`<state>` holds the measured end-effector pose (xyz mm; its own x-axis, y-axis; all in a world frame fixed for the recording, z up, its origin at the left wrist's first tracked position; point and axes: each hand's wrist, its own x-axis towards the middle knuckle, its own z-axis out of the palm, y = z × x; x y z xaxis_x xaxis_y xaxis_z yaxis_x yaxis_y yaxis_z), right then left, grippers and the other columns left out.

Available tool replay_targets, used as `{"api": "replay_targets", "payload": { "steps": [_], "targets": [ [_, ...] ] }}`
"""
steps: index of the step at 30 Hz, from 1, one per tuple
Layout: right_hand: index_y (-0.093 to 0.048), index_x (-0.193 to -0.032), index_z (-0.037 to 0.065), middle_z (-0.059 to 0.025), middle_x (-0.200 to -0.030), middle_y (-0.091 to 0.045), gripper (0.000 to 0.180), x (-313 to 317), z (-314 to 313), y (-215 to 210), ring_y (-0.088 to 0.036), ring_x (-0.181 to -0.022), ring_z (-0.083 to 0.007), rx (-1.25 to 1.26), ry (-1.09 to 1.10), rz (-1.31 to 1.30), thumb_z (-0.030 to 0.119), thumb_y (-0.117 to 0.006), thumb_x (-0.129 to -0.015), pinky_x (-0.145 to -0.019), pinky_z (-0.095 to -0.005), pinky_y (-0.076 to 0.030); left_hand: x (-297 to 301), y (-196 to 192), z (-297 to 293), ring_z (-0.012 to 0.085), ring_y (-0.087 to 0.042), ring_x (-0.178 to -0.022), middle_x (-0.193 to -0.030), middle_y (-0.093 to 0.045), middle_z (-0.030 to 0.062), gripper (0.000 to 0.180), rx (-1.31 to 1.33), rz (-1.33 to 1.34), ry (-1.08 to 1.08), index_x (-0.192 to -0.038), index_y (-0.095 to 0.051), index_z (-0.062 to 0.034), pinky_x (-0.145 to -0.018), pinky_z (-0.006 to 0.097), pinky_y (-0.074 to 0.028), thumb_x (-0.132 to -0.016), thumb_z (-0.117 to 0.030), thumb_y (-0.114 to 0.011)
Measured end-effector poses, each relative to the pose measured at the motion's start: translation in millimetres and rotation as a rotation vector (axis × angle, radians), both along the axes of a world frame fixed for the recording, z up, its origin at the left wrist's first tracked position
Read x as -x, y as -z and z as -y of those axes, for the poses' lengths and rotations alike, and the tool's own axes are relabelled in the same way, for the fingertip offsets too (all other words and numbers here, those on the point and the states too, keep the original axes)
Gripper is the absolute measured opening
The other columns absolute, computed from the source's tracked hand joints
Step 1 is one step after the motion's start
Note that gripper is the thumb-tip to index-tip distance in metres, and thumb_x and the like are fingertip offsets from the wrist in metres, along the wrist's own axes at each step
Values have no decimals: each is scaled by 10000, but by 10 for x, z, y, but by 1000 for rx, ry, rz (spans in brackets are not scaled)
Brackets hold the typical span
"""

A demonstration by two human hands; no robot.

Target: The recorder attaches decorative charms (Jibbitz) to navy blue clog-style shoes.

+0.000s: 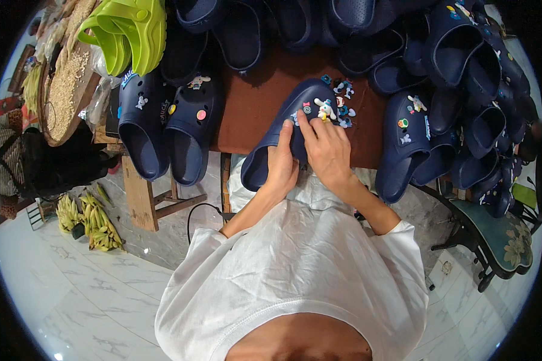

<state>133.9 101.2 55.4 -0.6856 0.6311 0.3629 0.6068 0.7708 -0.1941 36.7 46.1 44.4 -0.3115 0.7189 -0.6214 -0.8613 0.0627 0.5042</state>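
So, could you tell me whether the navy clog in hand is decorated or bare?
Decorated: the navy clog already carries charms on its toe.

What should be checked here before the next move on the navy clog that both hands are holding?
1. Left hand steadies the navy clog at its side: ok.
2. Right hand rests on the clog's upper, fingertips by the white figure charm: ok.
3. White figure charm fully seated in its hole: cannot tell.
4. Spiral charm on the upper beside it: ok, in place.
5. Loose charms lie on the brown table just past the toe, close to the right hand: ok.
6. Room around the clog: not ok, other navy clogs crowd the table on both sides.
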Motion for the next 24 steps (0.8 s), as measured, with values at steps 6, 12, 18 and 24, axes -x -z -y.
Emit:
{"api": "replay_targets", "payload": {
  "steps": [6, 12, 18, 24],
  "targets": [
    [-545, -1274, 13, -29, -818, -491, 482, 27, 27, -51, -524, -772, -167, -9, 20, 122, 107, -556, -801, -696, -299, -406, 38, -7, 20, 130, -591, -965, -1101, -613, 57, 346, 71, 34, 39, -1179, -552, -20, -820, 290, -498, -961, -287, -570],
    [-522, -1297, 0, -40, -822, -488, 498, 8, 55, -24, -522, -768, -175, -38, 0, 164, 102, -547, -811, -698, -307, -415, 4, 36, 17, 126, -596, -924, -1061, -618, 51, 324, 40, -85, 22, -1152, -572, -29, -800, 284, -498, -956, -287, -578],
    [-440, -1375, 32, -94, -912, -508, 556, -33, 19, 93, -550, -797, -239, 279, -10, -132, 59, -561, -833, -710, -359, -453, 177, 134, -58, 168, -643, -910, -1044, -653, 65, 307, 75, 58, 38, -1103, -597, -51, -803, 322, -531, -916, -292, -633],
    [-580, -1190, 72, -121, -1019, -540, 331, -261, -200, 88, -602, -781, -222, 531, 276, -587, 51, -613, -862, -710, -341, -498, 254, -54, -201, 210, -661, -930, -1067, -658, 97, 324, 76, 78, 42, -1126, -588, -36, -812, 371, -559, -870, -207, -691]
  ]
}}
